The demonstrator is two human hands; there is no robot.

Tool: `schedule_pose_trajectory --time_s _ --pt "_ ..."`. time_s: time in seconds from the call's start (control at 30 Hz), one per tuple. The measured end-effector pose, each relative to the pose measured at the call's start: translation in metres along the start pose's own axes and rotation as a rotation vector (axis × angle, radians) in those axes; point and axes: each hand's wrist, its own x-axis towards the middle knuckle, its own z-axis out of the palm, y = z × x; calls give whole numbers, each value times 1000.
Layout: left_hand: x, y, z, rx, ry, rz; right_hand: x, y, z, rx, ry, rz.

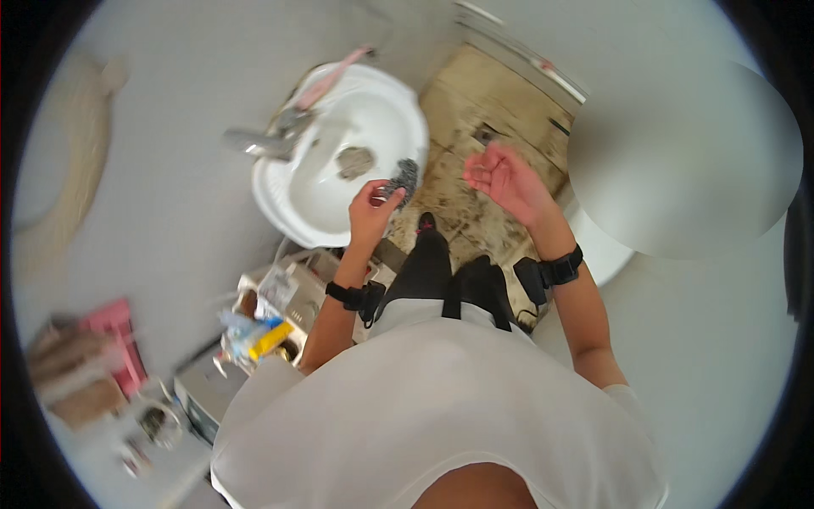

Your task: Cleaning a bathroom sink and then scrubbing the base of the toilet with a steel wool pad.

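Note:
My left hand (370, 215) pinches a grey metal scouring pad (402, 181) between thumb and fingers, above the right rim of a white washbasin (331, 213). A dull grey-brown round patch (355, 163) shows at the bottom of the bowl; whether it is the drain or something lying there, I cannot tell. At the basin's back are a metal faucet (259, 145) and a pink-handled tool (331, 83), its head unclear. My right hand (509, 183) is raised over the floor to the right of the basin, slightly blurred. Its fingers are loosely curled and nothing shows in them.
The stained tile floor (470, 95) has a dark drain-like fitting (487, 133). A white rounded fixture (601, 254) stands at right, partly covered by a blurred disc. At left are a crowded storage rack (305, 286), a grey box (213, 382) and a pink object (117, 343).

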Motion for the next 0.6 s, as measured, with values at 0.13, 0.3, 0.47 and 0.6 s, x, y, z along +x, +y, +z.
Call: schedule_pose_trajectory --time_s 0.13,0.3,0.47,0.6 --pt "-12 2 -68 393 117 -11 123 48 54 -563 99 347" --pt "-22 -21 -103 296 288 -110 271 111 94 -676 58 96" --pt "-15 -33 -116 250 352 -71 319 127 118 -428 24 113" --pt "-9 -37 -129 238 367 -29 336 118 112 -457 30 128"
